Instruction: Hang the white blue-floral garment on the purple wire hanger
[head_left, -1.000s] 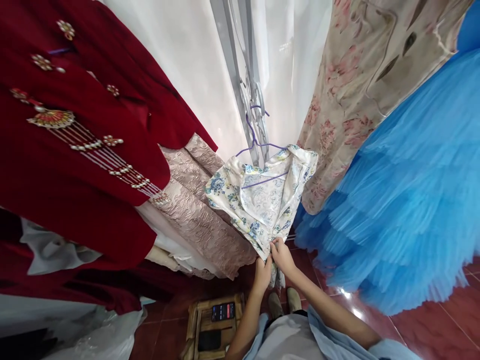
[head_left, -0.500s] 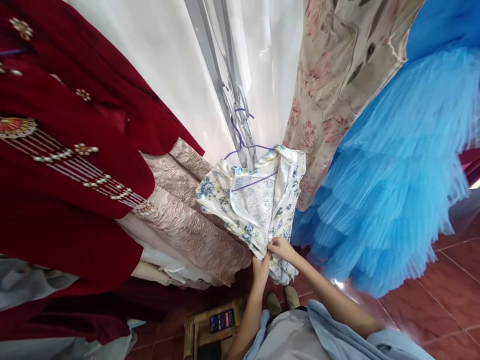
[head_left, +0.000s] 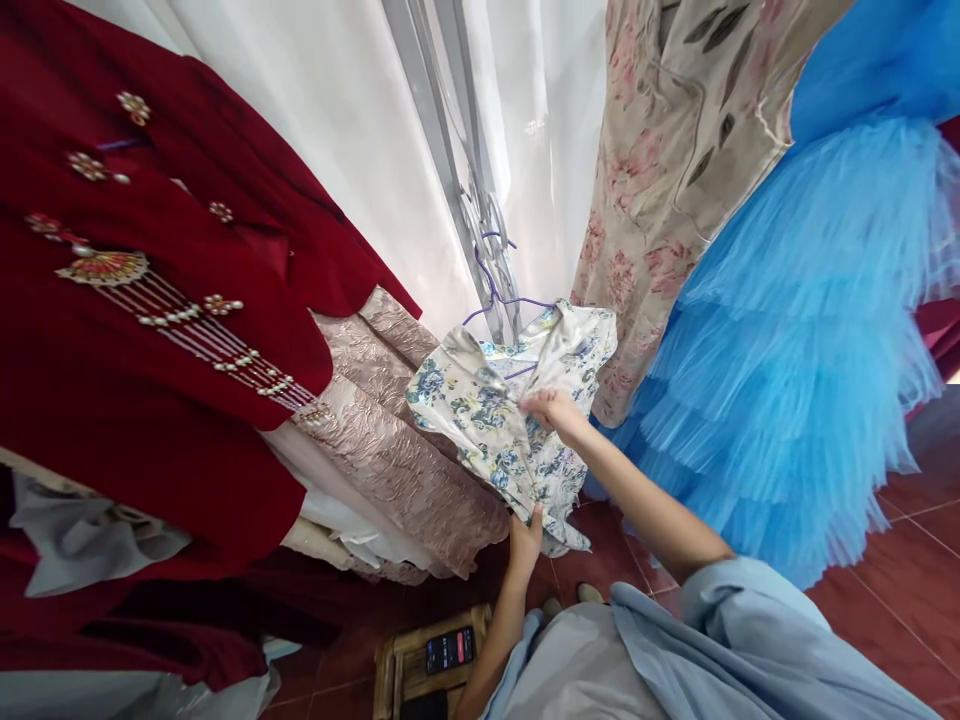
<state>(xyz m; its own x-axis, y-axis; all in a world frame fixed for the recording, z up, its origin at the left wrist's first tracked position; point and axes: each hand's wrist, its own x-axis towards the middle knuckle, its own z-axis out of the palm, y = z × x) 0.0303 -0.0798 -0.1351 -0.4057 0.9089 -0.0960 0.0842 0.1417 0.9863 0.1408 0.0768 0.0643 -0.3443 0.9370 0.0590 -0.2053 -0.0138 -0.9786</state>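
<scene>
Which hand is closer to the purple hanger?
Right. The right hand is just below the purple hanger, on the floral shirt; the left hand is farther down, lower on the shirt.

The blouse (head_left: 469, 425) is white, printed all over with blue flowers and small dabs of yellow; the hanger (head_left: 493, 290) is purple. The jacket (head_left: 187, 450) is deep red, its flower ornaments (head_left: 133, 107) pearly white and gold, its fan (head_left: 105, 267) red and gold. The skirt (head_left: 397, 470) is dusty pink with a raised tone-on-tone pattern. The curtain (head_left: 300, 120) is white. The dress (head_left: 637, 180) is beige with pink flowers and dark leaves; the gown (head_left: 772, 350) is plain bright blue. The floor (head_left: 915, 590) is brick red, crossed by pale lines. The person's shirt (head_left: 757, 620) is light blue, the top (head_left: 592, 670) pale grey. The shoes (head_left: 590, 592) look khaki, though little of them shows.
</scene>
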